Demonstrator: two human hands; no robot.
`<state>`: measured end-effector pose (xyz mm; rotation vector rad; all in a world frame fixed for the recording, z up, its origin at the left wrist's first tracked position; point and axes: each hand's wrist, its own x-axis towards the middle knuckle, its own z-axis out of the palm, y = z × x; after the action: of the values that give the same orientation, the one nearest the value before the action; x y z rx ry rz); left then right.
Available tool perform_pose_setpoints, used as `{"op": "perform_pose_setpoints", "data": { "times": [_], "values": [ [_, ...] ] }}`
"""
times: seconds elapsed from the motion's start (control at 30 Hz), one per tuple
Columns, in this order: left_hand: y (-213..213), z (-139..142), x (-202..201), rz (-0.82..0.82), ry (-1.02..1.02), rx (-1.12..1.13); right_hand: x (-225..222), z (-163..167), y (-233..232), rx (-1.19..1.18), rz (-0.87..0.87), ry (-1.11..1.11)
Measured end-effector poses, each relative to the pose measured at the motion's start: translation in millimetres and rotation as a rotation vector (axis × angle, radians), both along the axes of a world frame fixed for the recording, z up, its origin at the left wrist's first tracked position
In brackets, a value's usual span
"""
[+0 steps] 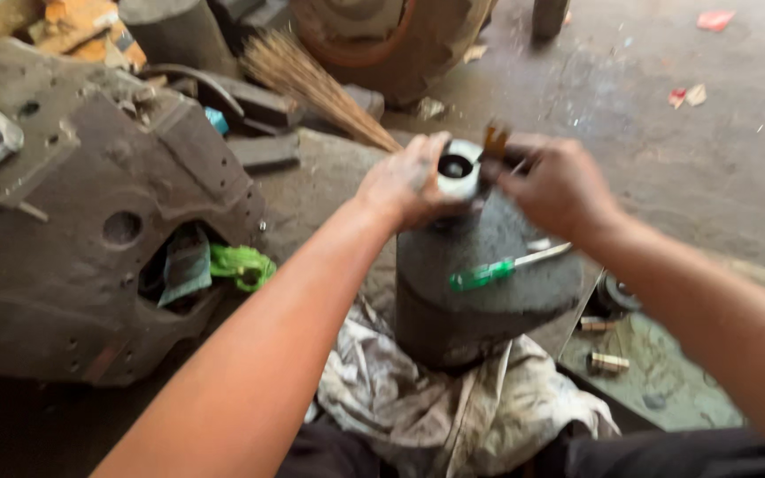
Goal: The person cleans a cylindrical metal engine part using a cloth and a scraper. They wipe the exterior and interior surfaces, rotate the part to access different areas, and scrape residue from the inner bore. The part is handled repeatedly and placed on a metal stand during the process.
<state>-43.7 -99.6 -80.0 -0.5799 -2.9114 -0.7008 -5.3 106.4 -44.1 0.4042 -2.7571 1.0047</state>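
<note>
A: What takes up the most room?

B: The big, dark, greasy cast-metal housing (73,230) on the left, lying on the stained concrete floor (710,159). It has round holes in its face, and a bright green rag (243,265) hangs out of a broken opening low on its right side.

A: And straight ahead?

B: A dark, blunt metal block with a flat grey top (480,283), standing on a dirty white cloth (436,407) (crumpled, oil-marked). On its far edge stands a small silver-white metal ring with a dark bore (456,168), upright, its opening facing the camera.

A: Who has hold of it?

B: The left hand (405,181) is wrapped round the ring's left side, fingers curled tight on it. The right hand (560,186) is closed round a small tool with an orange-brown handle (495,139), whose end sits at the ring's upper right rim. The picture is blurred there, so I cannot tell just where it touches.

A: Anything loose on the block?

B: A screwdriver with a translucent green handle and a silver shaft (498,270) lies flat on top, near the right wrist, in neither hand.

A: Smaller bits?

B: A straw broom (312,84) beyond the hands, and two short brass-coloured fittings (604,350) on the floor at the right.
</note>
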Motion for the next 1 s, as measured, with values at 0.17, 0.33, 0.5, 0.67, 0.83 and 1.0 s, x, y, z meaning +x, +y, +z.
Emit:
{"op": "perform_pose_setpoints", "data": {
  "times": [0.17,0.33,0.5,0.67,0.83,1.0],
  "values": [
    [1.8,-0.9,-0.7,0.022,-0.039,0.006,3.7,2.4,-2.3,0.043,-0.005,-0.029],
    [1.7,2.1,-0.6,0.017,-0.028,0.001,-0.3,0.2,-3.3,-0.081,-0.009,-0.124],
    [1.8,4.8,1.8,0.007,0.000,0.029,0.2,0.2,-3.0,-0.076,-0.009,-0.019],
    [4.6,7.8,2.1,0.009,-0.044,0.005,-1.9,0.4,0.4,0.087,0.003,0.093],
    [1.2,4.4,1.2,-0.010,-0.004,-0.029,-6.3,-7.8,3.7,-0.183,0.015,-0.039],
    [-0.6,-0.8,-2.6,-0.026,0.019,-0.009,-4.7,-7.8,4.8,-0.026,-0.023,0.041]
  ]
}}
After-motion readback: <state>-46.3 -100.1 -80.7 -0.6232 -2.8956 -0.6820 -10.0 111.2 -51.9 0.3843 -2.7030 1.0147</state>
